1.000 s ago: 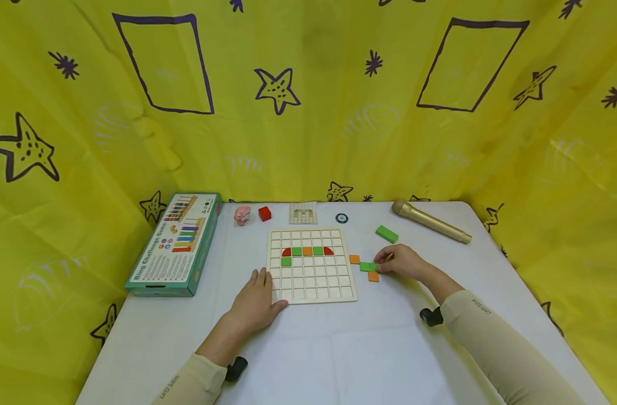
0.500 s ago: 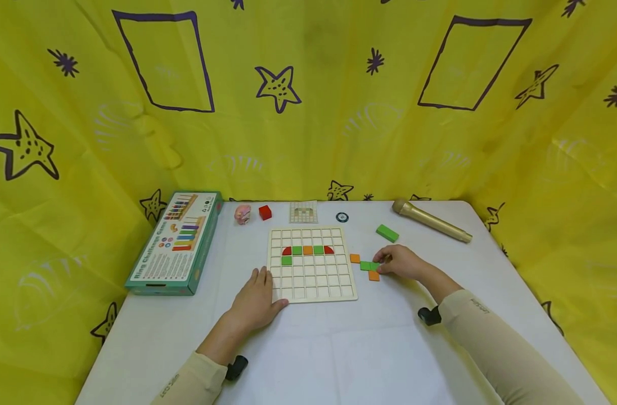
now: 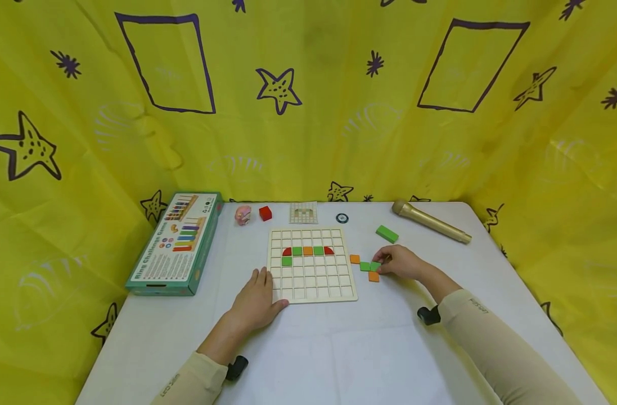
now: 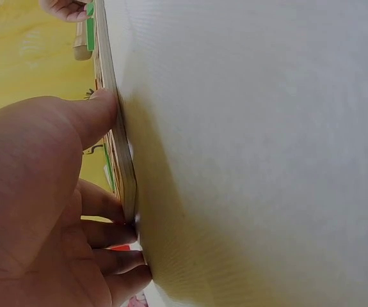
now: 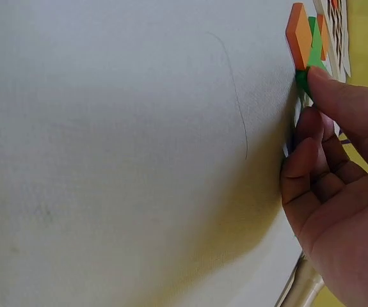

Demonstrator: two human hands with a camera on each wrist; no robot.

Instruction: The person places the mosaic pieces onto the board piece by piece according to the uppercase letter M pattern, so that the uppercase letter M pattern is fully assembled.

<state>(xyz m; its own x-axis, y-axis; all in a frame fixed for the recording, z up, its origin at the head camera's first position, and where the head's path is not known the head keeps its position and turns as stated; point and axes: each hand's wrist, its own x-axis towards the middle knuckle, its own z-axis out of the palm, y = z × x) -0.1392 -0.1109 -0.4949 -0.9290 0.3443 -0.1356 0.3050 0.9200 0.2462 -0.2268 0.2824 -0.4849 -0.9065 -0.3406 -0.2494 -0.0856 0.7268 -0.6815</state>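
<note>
In the head view, a pale wooden grid board [image 3: 315, 286] lies mid-table, with a row of red, green and orange pieces and one green tile [image 3: 286, 261] below the row's left end. My left hand [image 3: 253, 301] rests at the board's near left corner, its thumb on the front edge and fingers along the left side. To the right of the board, my right hand [image 3: 401, 262] pinches a green square tile [image 3: 375, 266] between thumb and fingers. Another green tile [image 3: 365, 266] lies beside it. Two orange tiles, one nearer [image 3: 373, 277] and one farther left [image 3: 355, 259], lie close by.
Behind the board are a patterned card [image 3: 303, 213], a dark round disc [image 3: 342, 218], a red block [image 3: 265, 213] and a pink object [image 3: 243, 215]. A green block [image 3: 387, 234] and a gold microphone [image 3: 432, 221] lie back right. A game box [image 3: 174, 244] stands left.
The green tile in my right fingers has shifted slightly and tilted away from its neighbour. My left hand stays at the board's corner.
</note>
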